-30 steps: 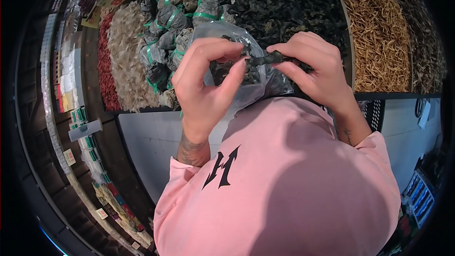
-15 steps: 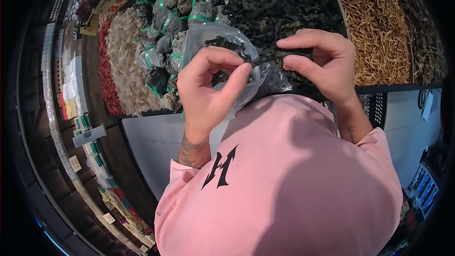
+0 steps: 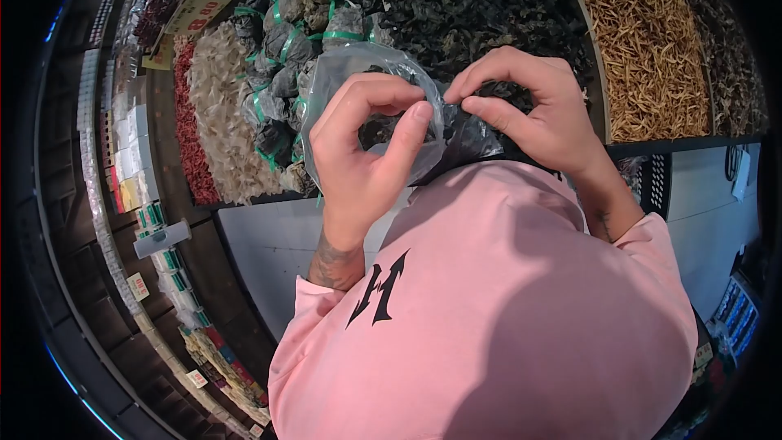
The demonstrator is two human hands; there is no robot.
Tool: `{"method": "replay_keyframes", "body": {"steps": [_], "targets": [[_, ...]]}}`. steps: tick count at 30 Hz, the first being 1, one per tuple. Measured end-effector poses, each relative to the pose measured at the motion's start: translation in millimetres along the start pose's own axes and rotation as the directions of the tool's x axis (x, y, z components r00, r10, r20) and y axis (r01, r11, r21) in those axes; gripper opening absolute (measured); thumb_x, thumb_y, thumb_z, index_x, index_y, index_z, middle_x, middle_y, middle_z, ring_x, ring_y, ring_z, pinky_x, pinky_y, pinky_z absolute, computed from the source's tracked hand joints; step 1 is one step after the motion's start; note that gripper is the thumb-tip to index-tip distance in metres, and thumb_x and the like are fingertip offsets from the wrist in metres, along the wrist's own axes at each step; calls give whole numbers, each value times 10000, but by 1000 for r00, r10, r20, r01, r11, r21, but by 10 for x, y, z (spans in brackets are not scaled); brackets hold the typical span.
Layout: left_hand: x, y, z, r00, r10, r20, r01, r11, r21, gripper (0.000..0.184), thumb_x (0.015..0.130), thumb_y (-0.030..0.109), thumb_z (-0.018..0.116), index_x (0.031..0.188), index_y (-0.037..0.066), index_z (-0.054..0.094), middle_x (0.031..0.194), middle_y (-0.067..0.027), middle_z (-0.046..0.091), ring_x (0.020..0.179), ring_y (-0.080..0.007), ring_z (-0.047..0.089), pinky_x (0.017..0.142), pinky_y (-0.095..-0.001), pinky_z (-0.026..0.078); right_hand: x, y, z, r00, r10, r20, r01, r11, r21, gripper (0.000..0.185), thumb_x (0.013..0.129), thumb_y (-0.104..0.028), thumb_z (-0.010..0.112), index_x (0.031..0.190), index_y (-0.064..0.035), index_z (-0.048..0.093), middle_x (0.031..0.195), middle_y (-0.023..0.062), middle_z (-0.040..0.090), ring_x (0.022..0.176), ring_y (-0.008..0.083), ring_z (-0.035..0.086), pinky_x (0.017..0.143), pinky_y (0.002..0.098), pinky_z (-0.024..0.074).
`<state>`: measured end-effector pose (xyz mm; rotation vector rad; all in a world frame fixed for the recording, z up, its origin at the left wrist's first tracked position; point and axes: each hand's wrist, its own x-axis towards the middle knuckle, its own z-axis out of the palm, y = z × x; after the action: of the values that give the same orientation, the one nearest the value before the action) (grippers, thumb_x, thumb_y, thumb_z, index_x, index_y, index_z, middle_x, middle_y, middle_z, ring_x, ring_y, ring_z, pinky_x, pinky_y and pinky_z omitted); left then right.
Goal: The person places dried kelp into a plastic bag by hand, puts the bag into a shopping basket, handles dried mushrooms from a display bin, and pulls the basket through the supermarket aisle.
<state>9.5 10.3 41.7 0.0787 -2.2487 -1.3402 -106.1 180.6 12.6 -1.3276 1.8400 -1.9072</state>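
Observation:
A clear plastic bag (image 3: 346, 57) stands with its mouth towards me, and dark dried pieces (image 3: 379, 130) show inside. My left hand (image 3: 358, 143) is in front of the bag's mouth, thumb and forefinger tips pressed together; whatever lies between them is hidden. Just beyond the bag's right rim, my right hand (image 3: 529, 106) pinches a small dark bit that looks like dried seaweed. Behind both hands spreads a heap of dark, curled dried seaweed (image 3: 489, 8).
Grey bundles tied with green bands (image 3: 285, 41) are piled to the left of the bag. Further left lie pale dried flakes (image 3: 224, 114) and red dried goods (image 3: 193, 130). Golden dried strands (image 3: 643, 49) fill a section on the right. A price sign (image 3: 195, 12) stands at upper left.
My right hand has moved left towards the bag, and its fingers have closed together. The dark strip stretched between my hands no longer shows there. The view has shifted slightly.

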Motion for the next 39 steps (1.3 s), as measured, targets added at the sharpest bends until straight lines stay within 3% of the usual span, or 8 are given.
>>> {"method": "replay_keyframes", "body": {"steps": [4,11,14,16,19,23,36,39], "targets": [[23,34,15,999,14,51,-15,1000,6,128,800,7,726,911,-15,667,867,-94,667,747,-148,630,690,-257,513,5,-46,-7,987,81,142,-67,993,-99,196,816,-160,734,892,4,658,789,103,659,704,216,641,633,310,496],[25,92,50,978,44,202,-62,994,87,112,811,24,729,905,-12,679,838,-99,664,700,-156,643,623,-262,515,-19,-36,-14,978,73,197,-42,987,-156,202,786,-156,721,876,13,658,775,100,606,702,250,586,622,348,467],[-6,62,57,982,-10,191,-20,987,158,88,817,19,721,889,-15,683,814,-97,663,697,-155,648,626,-256,517,-45,6,20,987,29,155,0,982,-187,198,792,-163,713,876,9,661,787,104,598,746,267,578,643,358,460],[-31,51,87,987,-20,161,-6,987,160,68,825,20,712,870,-18,677,801,-97,662,672,-157,645,620,-255,518,-62,3,29,982,82,168,-52,984,-173,196,813,-173,696,894,3,667,835,114,608,798,286,595,690,380,473],[-61,34,91,984,-36,177,0,980,198,62,828,19,708,862,-19,673,801,-99,662,673,-159,648,621,-258,519,-126,77,77,983,30,179,22,959,-282,172,815,-170,696,879,-14,664,851,105,604,841,295,598,775,410,476],[-94,10,80,969,-113,220,60,970,233,57,833,17,701,844,-19,659,795,-96,657,669,-159,636,617,-259,509,-196,176,140,983,-89,162,141,929,-342,169,776,-127,724,888,-20,656,834,93,579,794,298,574,725,381,460],[-95,12,104,947,-207,244,132,948,291,71,836,9,698,835,-34,641,806,-75,645,688,-122,575,639,-245,467,-272,288,188,988,-79,135,123,926,-356,151,777,-143,725,863,-42,652,812,80,572,773,280,571,733,377,455],[-69,-16,71,935,-192,299,108,955,277,73,848,38,690,836,-23,653,801,-95,649,665,-167,620,612,-270,497,-284,281,163,982,29,188,38,939,-343,134,801,-156,712,858,-45,665,825,80,598,820,270,602,785,388,465]]}}
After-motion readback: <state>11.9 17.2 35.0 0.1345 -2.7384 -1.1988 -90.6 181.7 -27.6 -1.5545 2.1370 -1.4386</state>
